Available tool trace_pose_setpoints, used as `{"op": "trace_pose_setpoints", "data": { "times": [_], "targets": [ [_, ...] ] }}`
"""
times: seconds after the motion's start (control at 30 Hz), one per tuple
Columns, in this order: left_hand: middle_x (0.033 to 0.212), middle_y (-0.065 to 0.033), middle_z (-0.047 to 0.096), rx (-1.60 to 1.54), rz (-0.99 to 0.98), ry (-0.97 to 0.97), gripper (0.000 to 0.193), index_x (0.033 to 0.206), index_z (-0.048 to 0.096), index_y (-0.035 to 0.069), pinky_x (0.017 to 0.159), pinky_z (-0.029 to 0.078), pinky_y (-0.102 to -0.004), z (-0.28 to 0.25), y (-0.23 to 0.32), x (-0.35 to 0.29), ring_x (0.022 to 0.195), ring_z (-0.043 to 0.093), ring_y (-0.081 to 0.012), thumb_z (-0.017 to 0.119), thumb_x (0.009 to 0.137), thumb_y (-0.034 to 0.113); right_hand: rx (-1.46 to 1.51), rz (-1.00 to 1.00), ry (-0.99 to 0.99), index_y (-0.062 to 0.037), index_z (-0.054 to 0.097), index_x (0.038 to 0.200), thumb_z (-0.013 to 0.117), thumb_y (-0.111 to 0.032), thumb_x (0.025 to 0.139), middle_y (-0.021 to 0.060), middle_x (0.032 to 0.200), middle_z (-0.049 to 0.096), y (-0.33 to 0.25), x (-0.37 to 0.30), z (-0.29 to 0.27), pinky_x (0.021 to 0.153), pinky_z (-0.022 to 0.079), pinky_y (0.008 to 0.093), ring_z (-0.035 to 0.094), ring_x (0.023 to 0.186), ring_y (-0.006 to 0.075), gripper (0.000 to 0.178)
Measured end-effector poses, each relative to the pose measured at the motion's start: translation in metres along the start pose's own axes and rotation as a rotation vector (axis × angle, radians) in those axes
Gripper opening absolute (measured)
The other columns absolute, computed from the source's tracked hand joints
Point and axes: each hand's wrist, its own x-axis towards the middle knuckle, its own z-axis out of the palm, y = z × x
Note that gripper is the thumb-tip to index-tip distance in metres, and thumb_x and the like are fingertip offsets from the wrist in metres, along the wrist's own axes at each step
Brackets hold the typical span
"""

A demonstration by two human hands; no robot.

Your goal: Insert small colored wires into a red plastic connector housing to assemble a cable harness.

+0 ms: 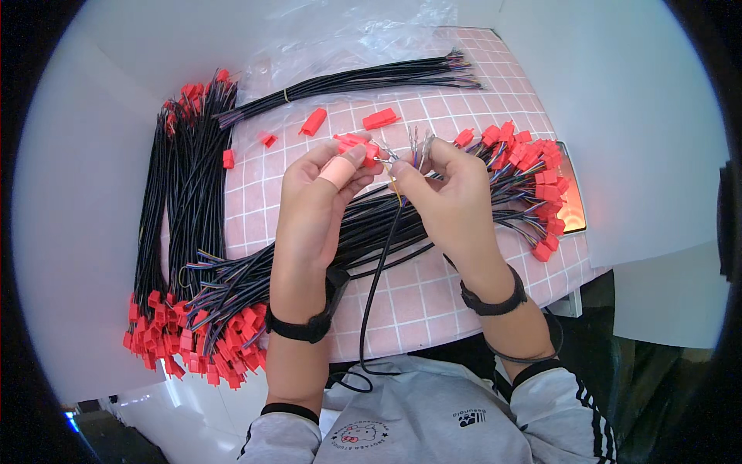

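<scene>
My left hand [325, 174], with a tan bandage round its thumb, is closed on a red plastic connector housing [358, 147]. Close against it, my right hand [440, 182] pinches the fanned, thin wires of a black cable [380, 271]. Metal terminals [416, 139] tip these wires, and one or more point at the housing; whether any sits inside it cannot be made out. From my fingers the cable hangs down over the table's front edge to my lap. Beneath both hands lies a thick bundle of black cables [371, 228] with red connectors [533, 158] at the right end.
More black cables with red connectors [193, 340] are heaped at the left. Loose red housings [313, 122] lie beyond my hands. Farther back, a tied cable bundle [332, 81] rests by clear plastic [348, 31]. A phone [572, 193] lies at the right edge of the pink checked tablecloth [417, 309].
</scene>
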Motion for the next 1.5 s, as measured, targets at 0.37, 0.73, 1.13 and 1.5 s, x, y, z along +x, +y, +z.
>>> {"op": "trace_pose_setpoints", "data": {
  "times": [0.37,0.73,1.13,1.5],
  "targets": [
    [0.089,-0.0139,0.06,0.097,0.035,-0.058,0.021,0.093,0.053,-0.007,0.075,0.045,-0.025,0.003,-0.002,0.001,0.082,0.058,-0.0162,0.055,0.077,0.006,0.075,-0.08,0.015,0.0026,0.05,0.067,0.057,-0.007,0.074,0.0051,0.054,0.047,0.003,0.002,0.005,0.048,0.04,0.0242,0.046,0.052,0.0078,0.014],
    [0.089,-0.0139,0.06,0.035,0.048,0.008,0.023,0.095,0.053,-0.008,0.074,0.045,-0.0244,0.001,-0.001,0.001,0.079,0.058,-0.0156,0.054,0.08,0.01,0.307,0.09,-0.089,0.0034,0.058,0.078,0.056,-0.009,0.079,0.005,0.068,0.059,0.0,0.003,0.004,0.055,0.044,0.02,0.055,0.061,0.0078,0.012],
    [0.088,-0.0146,0.06,-0.007,0.038,-0.021,0.025,0.096,0.053,-0.006,0.074,0.045,-0.0253,-0.005,0.002,0.002,0.079,0.058,-0.0155,0.052,0.081,0.014,0.286,0.189,-0.177,0.0009,0.057,0.074,0.058,-0.008,0.077,0.0066,0.075,0.059,-0.005,0.005,-0.008,0.061,0.05,0.0234,0.057,0.068,0.0107,0.009],
    [0.084,-0.0125,0.06,-0.028,-0.032,-0.034,0.025,0.093,0.054,-0.006,0.075,0.045,-0.0275,-0.007,0.002,0.002,0.078,0.058,-0.0171,0.055,0.08,0.015,0.313,0.221,-0.308,0.0025,0.054,0.071,0.056,-0.002,0.077,0.0041,0.074,0.051,-0.004,0.004,-0.009,0.062,0.052,0.0232,0.053,0.07,0.0105,0.007]
  ]
}}
